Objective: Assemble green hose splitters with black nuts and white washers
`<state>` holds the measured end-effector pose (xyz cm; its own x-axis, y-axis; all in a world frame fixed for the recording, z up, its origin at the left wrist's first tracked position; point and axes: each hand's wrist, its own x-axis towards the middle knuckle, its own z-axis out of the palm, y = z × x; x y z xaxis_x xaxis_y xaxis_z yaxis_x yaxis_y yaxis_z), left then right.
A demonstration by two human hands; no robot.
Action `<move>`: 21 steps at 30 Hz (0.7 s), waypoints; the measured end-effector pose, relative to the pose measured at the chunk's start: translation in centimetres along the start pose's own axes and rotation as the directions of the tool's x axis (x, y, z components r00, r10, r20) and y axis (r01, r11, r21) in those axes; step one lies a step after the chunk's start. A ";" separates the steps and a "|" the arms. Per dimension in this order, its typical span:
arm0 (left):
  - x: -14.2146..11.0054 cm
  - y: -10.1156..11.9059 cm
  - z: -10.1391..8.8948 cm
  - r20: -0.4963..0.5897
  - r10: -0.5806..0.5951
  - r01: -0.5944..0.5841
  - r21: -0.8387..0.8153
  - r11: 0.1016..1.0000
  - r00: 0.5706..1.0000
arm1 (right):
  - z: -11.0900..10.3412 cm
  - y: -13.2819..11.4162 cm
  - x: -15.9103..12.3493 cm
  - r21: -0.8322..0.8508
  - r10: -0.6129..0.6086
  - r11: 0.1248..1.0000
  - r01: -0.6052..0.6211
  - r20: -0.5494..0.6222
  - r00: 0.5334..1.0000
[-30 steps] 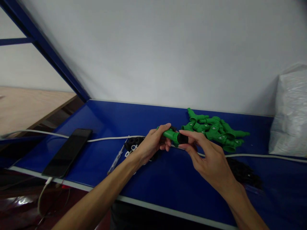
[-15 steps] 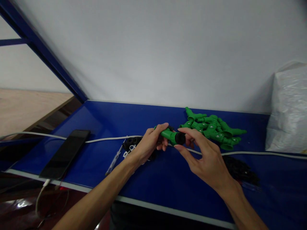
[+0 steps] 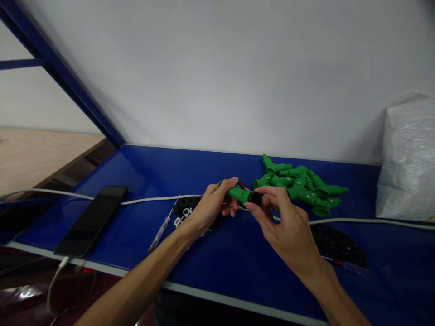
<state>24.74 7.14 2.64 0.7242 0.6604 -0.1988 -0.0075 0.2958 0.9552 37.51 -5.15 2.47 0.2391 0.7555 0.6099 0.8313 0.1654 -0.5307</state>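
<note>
A green plastic pipe fitting [image 3: 238, 194] is held above the middle of the table, with my left hand [image 3: 217, 199] wrapped round its far end. At the fitting's near end sits a round black cap [image 3: 255, 198]. My right hand [image 3: 280, 217] pinches this cap between thumb and fingers. Whether the cap is fully seated on the fitting I cannot tell. Behind my right hand lies a pile of similar green fittings [image 3: 301, 183]. Beside my left forearm are black rings [image 3: 185, 202] and small white clips [image 3: 178, 221], partly hidden by the arm.
A clear-handled screwdriver [image 3: 159, 233] lies left of the rings. Farther left rests a black phone [image 3: 91, 222] on a white cable [image 3: 149, 199] that crosses the blue table [image 3: 210, 163]. Small black parts [image 3: 340, 246] and a wrapped white bag [image 3: 406, 158] stand right.
My right fingers have shifted from the fitting's rim onto the black cap, which now sticks out further from the fitting's end. My left hand keeps its hold.
</note>
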 end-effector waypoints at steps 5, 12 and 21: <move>-0.3 0.3 0.1 0.017 -0.004 0.003 0.019 1.000 1.000 | -0.4 0.3 0.2 -0.014 -0.163 0.986 0.164 0.049 0.985; 0.2 -0.2 -0.1 0.041 0.019 -0.018 -0.021 1.000 0.999 | -0.2 0.3 0.2 -0.043 -0.076 0.996 0.077 0.019 0.997; 0.1 -0.4 0.1 0.078 0.066 -0.062 -0.056 0.997 0.995 | -0.4 -0.4 0.5 0.119 0.189 0.976 -0.185 -0.023 0.982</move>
<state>24.83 7.04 2.30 0.7739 0.6224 -0.1173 -0.0910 0.2926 0.9519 37.47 -5.10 3.24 0.4029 0.7586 0.5120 0.7072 0.0970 -0.7003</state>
